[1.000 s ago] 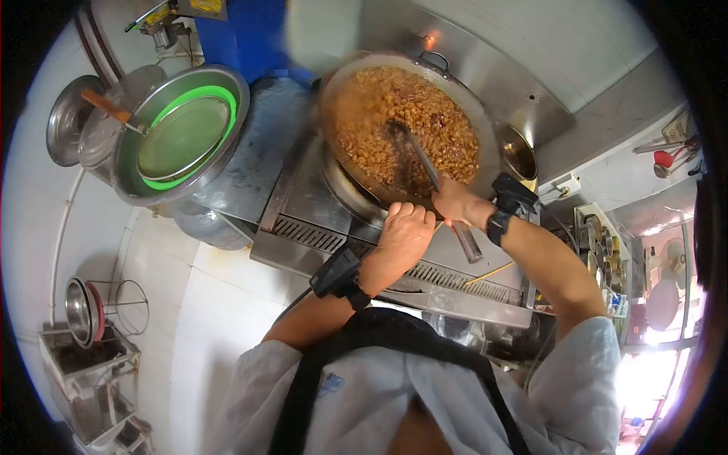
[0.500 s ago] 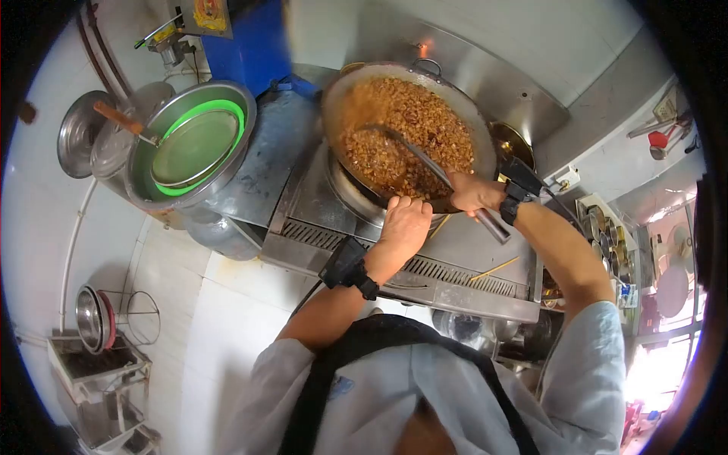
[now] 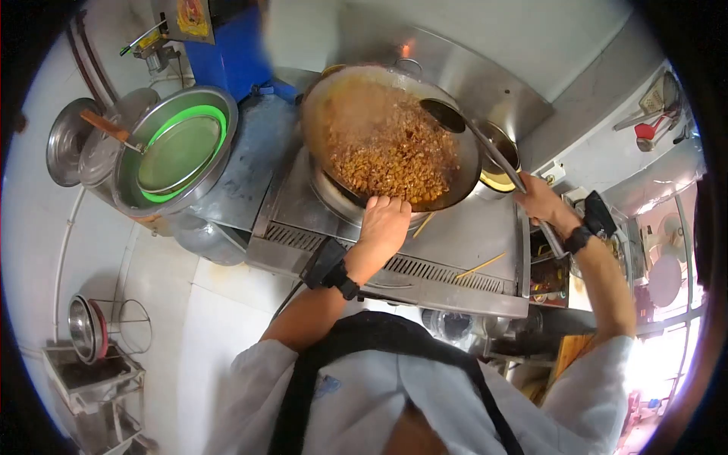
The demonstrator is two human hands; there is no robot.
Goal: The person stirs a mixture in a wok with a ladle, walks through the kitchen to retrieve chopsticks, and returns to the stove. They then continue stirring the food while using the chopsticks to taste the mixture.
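Note:
A large wok point(image 3: 321, 106) sits on the stove, filled with steaming browned, diced food point(image 3: 394, 152). At its near edge my left hand point(image 3: 383, 227) is closed over the rim, fingers curled over the top. My right hand point(image 3: 542, 205) grips the long metal handle of a ladle point(image 3: 444, 115) off to the right. The dark ladle bowl hangs above the wok's right side, over the food. Just right of the wok stands a metal pot point(image 3: 499, 148), partly behind the ladle handle.
On the left, a big metal basin point(image 3: 227, 106) holds a green-rimmed bowl and a wooden-handled strainer point(image 3: 176, 155). A thin stick point(image 3: 481, 265) lies on the stove's front point(image 3: 425, 280). Utensils point(image 3: 652, 121) hang on the right wall. A low rack point(image 3: 95, 379) stands at lower left.
My right hand has moved right and drawn the ladle up out of the food to the wok's right side. My left hand stays on the rim. The view has shifted slightly.

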